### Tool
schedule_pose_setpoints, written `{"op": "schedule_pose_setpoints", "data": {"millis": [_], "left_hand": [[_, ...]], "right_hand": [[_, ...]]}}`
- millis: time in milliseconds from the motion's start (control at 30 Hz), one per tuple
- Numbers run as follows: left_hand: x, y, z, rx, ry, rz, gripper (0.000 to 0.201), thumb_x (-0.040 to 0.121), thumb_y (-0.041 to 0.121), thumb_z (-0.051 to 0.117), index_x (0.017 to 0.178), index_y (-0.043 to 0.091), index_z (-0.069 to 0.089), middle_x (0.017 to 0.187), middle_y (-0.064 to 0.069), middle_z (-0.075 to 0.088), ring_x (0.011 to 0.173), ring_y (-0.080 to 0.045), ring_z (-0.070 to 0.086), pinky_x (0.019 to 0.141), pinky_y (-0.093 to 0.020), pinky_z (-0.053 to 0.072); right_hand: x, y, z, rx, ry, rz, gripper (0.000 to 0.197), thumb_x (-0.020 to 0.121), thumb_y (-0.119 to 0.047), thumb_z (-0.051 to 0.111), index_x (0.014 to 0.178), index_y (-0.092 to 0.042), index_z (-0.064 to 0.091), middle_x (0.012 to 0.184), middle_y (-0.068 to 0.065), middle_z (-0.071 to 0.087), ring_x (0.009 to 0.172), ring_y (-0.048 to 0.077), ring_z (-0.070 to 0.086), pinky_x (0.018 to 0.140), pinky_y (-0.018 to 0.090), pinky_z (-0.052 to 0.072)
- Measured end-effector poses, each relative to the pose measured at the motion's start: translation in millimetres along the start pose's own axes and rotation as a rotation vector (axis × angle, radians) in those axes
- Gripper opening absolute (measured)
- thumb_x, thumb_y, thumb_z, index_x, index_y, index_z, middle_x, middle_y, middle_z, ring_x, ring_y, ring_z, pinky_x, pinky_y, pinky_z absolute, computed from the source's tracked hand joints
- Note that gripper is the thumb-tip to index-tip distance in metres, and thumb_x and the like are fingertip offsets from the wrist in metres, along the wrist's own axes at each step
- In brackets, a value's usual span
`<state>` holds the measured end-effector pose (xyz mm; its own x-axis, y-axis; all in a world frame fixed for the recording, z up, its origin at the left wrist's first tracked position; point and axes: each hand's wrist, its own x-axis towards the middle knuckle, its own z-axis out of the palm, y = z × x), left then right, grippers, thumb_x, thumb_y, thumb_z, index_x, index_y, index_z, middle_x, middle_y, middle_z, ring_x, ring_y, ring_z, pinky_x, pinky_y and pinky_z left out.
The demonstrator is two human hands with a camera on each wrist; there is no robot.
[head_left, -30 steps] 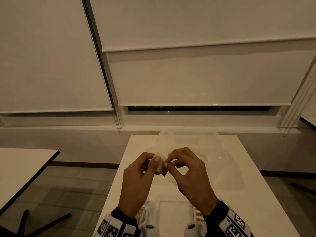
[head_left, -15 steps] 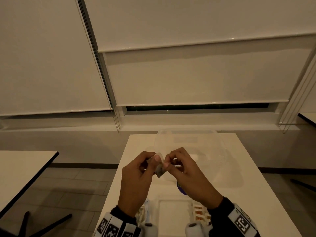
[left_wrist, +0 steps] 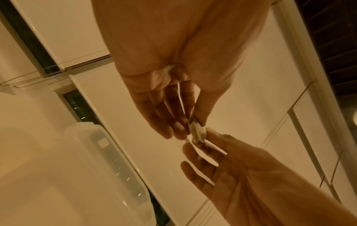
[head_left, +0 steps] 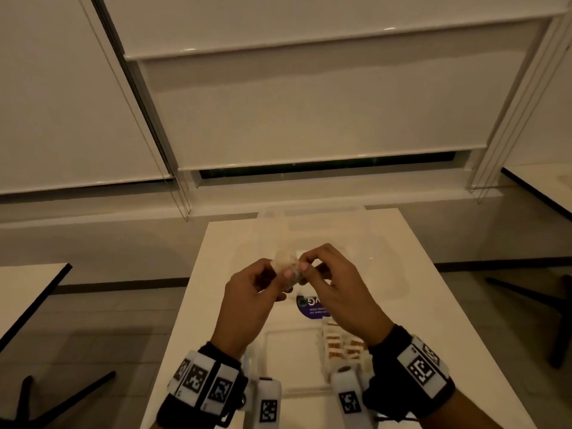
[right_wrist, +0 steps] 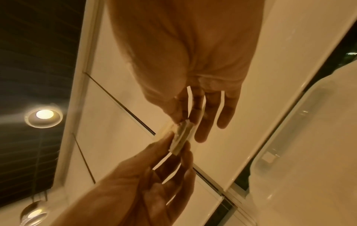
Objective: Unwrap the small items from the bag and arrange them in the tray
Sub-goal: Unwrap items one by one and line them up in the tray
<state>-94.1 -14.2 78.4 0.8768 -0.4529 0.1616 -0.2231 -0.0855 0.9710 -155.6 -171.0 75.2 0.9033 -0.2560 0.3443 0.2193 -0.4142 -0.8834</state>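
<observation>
Over the middle of the white table (head_left: pixel 418 305), both hands hold one small pale wrapped item (head_left: pixel 288 265). My left hand (head_left: pixel 283 272) pinches it between thumb and fingers. My right hand (head_left: pixel 305 267) pinches its other edge at the fingertips. The left wrist view shows the item (left_wrist: pixel 196 132) as a thin flat piece between the left hand (left_wrist: pixel 190 126) and right hand (left_wrist: pixel 201 142). In the right wrist view it (right_wrist: pixel 181 136) sits between the right hand (right_wrist: pixel 185 120) and left hand (right_wrist: pixel 177 145). A white tray (head_left: pixel 294 360) lies below my wrists.
A clear plastic box (head_left: pixel 325 233) stands at the table's far end, also in the wrist views (left_wrist: pixel 104 149) (right_wrist: pixel 309 137). A bag with a purple label (head_left: pixel 311 306) lies under my hands. Small orange-and-white pieces (head_left: pixel 337 343) sit at the tray's right side. Other tables stand left and right.
Both hands keep their pinch on the item and have worked at it, so more pale wrapper shows above my left thumb. The head view has tilted and shifted.
</observation>
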Motion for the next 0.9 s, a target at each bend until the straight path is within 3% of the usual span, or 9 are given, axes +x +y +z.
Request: {"op": "schedule_pose_setpoints", "data": {"millis": [100, 167, 300, 467, 567, 633, 767, 900], "left_hand": [[1.5, -15.4, 7.5, 0.135, -0.045, 0.020, 0.016, 0.091, 0.036, 0.067, 0.099, 0.025, 0.074, 0.085, 0.008, 0.076, 0.080, -0.010, 0.072, 0.076, -0.029, 0.060], [0.8, -24.9, 14.5, 0.236, -0.109, 0.016, 0.019, 0.090, 0.042, 0.066, 0.098, 0.027, 0.074, 0.084, 0.013, 0.075, 0.080, -0.004, 0.070, 0.073, -0.021, 0.056], [0.1, -43.0, 29.3, 0.302, -0.151, -0.014, 0.013, 0.091, 0.036, 0.069, 0.097, 0.026, 0.074, 0.087, 0.014, 0.075, 0.084, 0.002, 0.069, 0.070, -0.010, 0.050], [2.0, -65.5, 48.9, 0.312, -0.218, -0.041, 0.011, 0.092, 0.033, 0.069, 0.094, 0.024, 0.075, 0.086, 0.012, 0.076, 0.084, 0.000, 0.069, 0.069, -0.011, 0.050], [2.5, -78.9, 57.8, 0.337, -0.267, -0.058, 0.007, 0.091, 0.028, 0.071, 0.094, 0.023, 0.075, 0.086, 0.010, 0.075, 0.082, 0.000, 0.068, 0.068, -0.011, 0.050], [1.5, -90.4, 60.9, 0.343, -0.307, -0.089, 0.012, 0.089, 0.032, 0.073, 0.095, 0.022, 0.074, 0.086, 0.010, 0.075, 0.081, 0.000, 0.069, 0.070, -0.012, 0.052], [-4.9, -122.6, 66.2, 0.548, -0.400, -0.154, 0.008, 0.088, 0.033, 0.074, 0.089, 0.025, 0.072, 0.081, 0.012, 0.073, 0.075, -0.004, 0.067, 0.074, -0.019, 0.053], [-12.6, -155.7, 75.7, 0.732, -0.494, -0.242, 0.008, 0.091, 0.031, 0.068, 0.095, 0.026, 0.073, 0.083, 0.012, 0.070, 0.078, -0.008, 0.067, 0.077, -0.026, 0.055]], "right_hand": [[-8.3, 14.8, -10.1, 0.001, -0.017, 0.098, 0.013, 0.092, -0.032, 0.067, 0.103, -0.028, 0.063, 0.102, -0.009, 0.062, 0.082, 0.014, 0.069, 0.076, 0.031, 0.058], [-14.3, 27.1, -17.6, -0.007, -0.021, 0.140, 0.021, 0.088, -0.030, 0.072, 0.107, -0.030, 0.063, 0.100, -0.010, 0.066, 0.080, 0.014, 0.069, 0.077, 0.029, 0.058], [-24.7, 53.7, -29.7, -0.149, -0.083, 0.167, 0.006, 0.087, -0.023, 0.073, 0.091, -0.022, 0.068, 0.085, -0.009, 0.071, 0.078, 0.011, 0.068, 0.078, 0.031, 0.056], [-37.4, 72.9, -38.0, -0.117, -0.161, 0.212, 0.011, 0.087, -0.023, 0.072, 0.095, -0.019, 0.066, 0.088, -0.007, 0.069, 0.073, 0.008, 0.065, 0.066, 0.018, 0.053], [-41.3, 87.9, -40.3, -0.118, -0.181, 0.252, 0.013, 0.087, -0.031, 0.073, 0.094, -0.020, 0.070, 0.086, -0.005, 0.071, 0.070, 0.011, 0.066, 0.067, 0.025, 0.056], [-45.7, 101.9, -40.3, -0.137, -0.183, 0.278, 0.009, 0.087, -0.027, 0.073, 0.091, -0.019, 0.071, 0.085, -0.006, 0.072, 0.070, 0.011, 0.068, 0.069, 0.030, 0.058], [-57.0, 127.2, -30.9, -0.189, -0.270, 0.315, 0.010, 0.085, -0.025, 0.072, 0.089, -0.016, 0.071, 0.082, -0.005, 0.072, 0.070, 0.011, 0.066, 0.070, 0.029, 0.057], [-60.4, 152.0, -18.9, -0.333, -0.429, 0.363, 0.006, 0.086, -0.019, 0.071, 0.089, -0.015, 0.074, 0.086, -0.002, 0.072, 0.068, 0.003, 0.057, 0.070, 0.022, 0.049]]}}
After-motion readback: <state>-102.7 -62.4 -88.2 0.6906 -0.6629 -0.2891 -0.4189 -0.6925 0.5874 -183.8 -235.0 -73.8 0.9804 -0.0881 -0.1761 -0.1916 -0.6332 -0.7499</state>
